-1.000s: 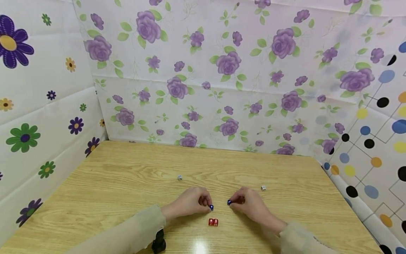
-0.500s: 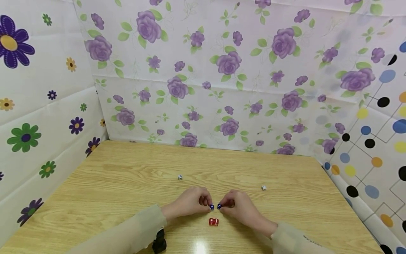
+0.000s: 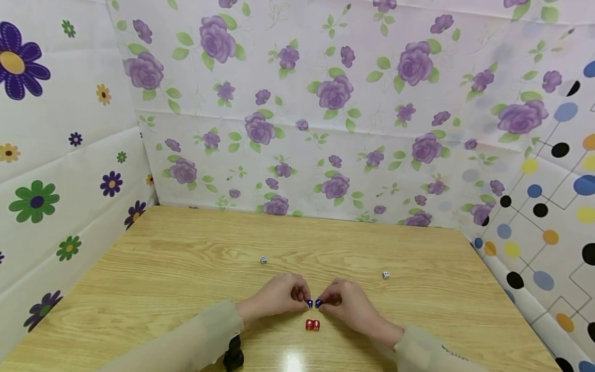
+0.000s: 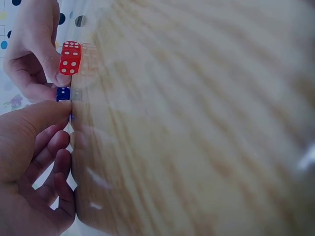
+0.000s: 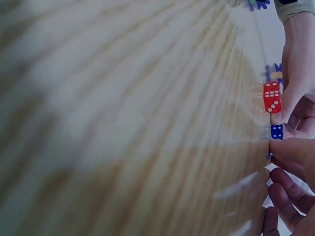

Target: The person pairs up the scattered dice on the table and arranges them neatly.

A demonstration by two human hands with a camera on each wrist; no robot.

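Note:
Low over the table, my left hand (image 3: 279,297) pinches a small blue die (image 3: 309,304) between thumb and fingertips. Opposite it, my right hand (image 3: 349,306) pinches a second blue die (image 3: 318,303), and a narrow gap shows between the two dice in the head view. Just nearer to me lie two red dice (image 3: 313,325), side by side. In the left wrist view, a red die (image 4: 70,58) shows beyond the thumb, and white pips show on a blue die (image 4: 63,94). From the right wrist, blue (image 5: 277,131) and red dice (image 5: 272,97) appear at the tabletop.
One white die (image 3: 263,260) lies farther back on the left of the wooden table (image 3: 195,243), another white die (image 3: 386,275) to the right. A black object (image 3: 233,354) shows below the left sleeve. Patterned cloth walls (image 3: 297,103) border the table.
My right hand has moved left with its blue die, bringing it close to the other blue die. The left hand and the red and white dice have stayed in place.

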